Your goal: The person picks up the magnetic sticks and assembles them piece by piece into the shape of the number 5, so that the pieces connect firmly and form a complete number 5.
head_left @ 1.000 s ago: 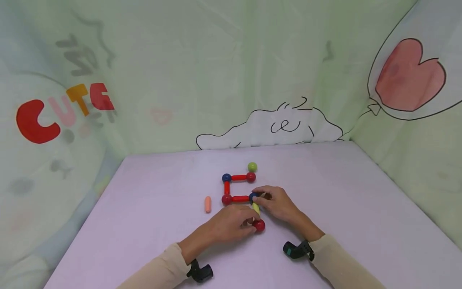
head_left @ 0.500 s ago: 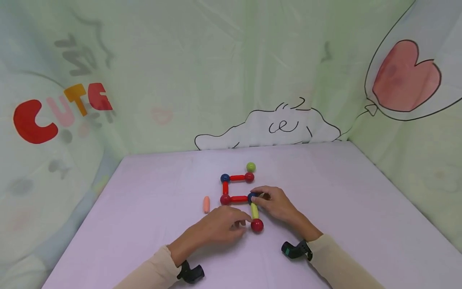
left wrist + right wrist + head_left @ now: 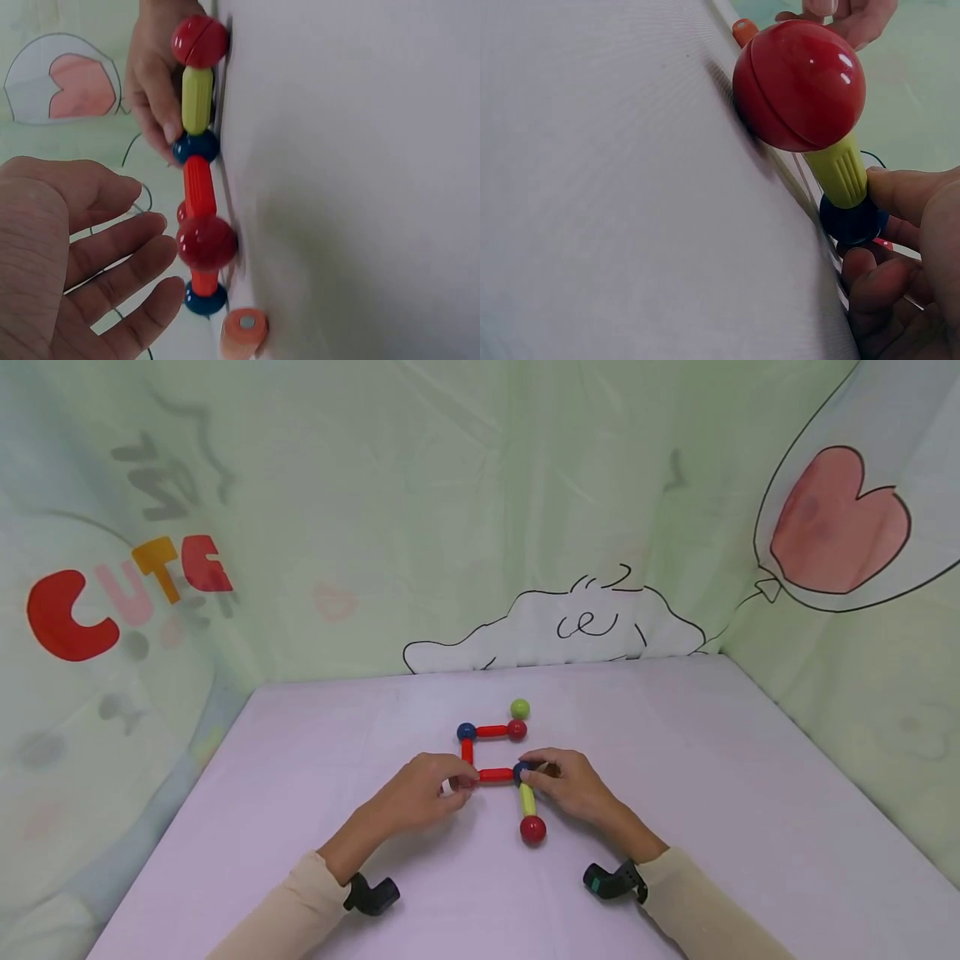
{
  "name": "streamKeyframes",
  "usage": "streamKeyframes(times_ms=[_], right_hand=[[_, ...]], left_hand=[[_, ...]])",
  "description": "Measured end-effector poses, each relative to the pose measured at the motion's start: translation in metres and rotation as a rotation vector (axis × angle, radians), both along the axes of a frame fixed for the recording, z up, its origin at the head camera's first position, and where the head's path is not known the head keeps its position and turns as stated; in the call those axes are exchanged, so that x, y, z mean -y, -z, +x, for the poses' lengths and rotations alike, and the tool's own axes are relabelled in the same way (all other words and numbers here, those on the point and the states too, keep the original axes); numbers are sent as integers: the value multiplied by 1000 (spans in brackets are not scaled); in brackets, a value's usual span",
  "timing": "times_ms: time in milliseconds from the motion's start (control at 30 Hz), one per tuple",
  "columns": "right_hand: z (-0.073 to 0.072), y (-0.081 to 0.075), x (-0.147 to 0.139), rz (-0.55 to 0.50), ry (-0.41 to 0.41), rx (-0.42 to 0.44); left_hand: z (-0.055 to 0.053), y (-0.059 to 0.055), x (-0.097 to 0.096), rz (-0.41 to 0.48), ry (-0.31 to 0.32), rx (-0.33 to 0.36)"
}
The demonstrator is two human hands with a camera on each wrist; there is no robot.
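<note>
Red rods and coloured balls join in an open square figure on the table. My right hand point(image 3: 573, 783) pinches the blue ball point(image 3: 851, 219) at its near right corner between thumb and fingers. From that ball a yellow rod point(image 3: 528, 801) runs toward me to a big red ball point(image 3: 533, 829). My left hand point(image 3: 420, 789) reaches to the near left corner, its fingers loosely spread beside the red corner ball point(image 3: 208, 244) in the left wrist view. A red rod point(image 3: 495, 775) links the two corners. An orange rod point(image 3: 244, 334) with a metal end lies below the left fingers, hidden in the head view.
At the back of the figure are another blue ball point(image 3: 467, 732), a red rod point(image 3: 492, 731) and a red ball point(image 3: 517, 729). A green ball point(image 3: 520, 708) sits just behind that red ball. The pale table point(image 3: 675, 760) meets a printed curtain point(image 3: 337, 527) at its far edge.
My left hand has left the near red ball and moved left and away from me to the corner ball, now covering the orange rod. The right hand keeps its pinch on the blue ball.
</note>
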State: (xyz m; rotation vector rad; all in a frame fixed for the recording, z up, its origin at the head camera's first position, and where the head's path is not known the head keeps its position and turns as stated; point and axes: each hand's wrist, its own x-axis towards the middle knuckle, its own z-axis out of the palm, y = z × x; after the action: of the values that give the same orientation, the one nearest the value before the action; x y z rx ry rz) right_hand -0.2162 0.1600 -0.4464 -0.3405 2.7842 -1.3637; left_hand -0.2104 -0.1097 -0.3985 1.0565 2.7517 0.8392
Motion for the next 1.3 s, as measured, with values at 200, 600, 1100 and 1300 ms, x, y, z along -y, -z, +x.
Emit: streamKeyframes(times_ms=[200,600,1100,1300], right_hand=[[1,0,0,-5,-2,-5],[1,0,-1,-11,-11,-20],[0,0,0,-2,-1,-9],[0,1,0,-3,6,-4]], left_hand=[[-7,-1,15,55,-51,-43],[-14,-2,32,88,-129,-20],[-19,16,50,8,-100,48],[-22,22,53,-7,-30,15]])
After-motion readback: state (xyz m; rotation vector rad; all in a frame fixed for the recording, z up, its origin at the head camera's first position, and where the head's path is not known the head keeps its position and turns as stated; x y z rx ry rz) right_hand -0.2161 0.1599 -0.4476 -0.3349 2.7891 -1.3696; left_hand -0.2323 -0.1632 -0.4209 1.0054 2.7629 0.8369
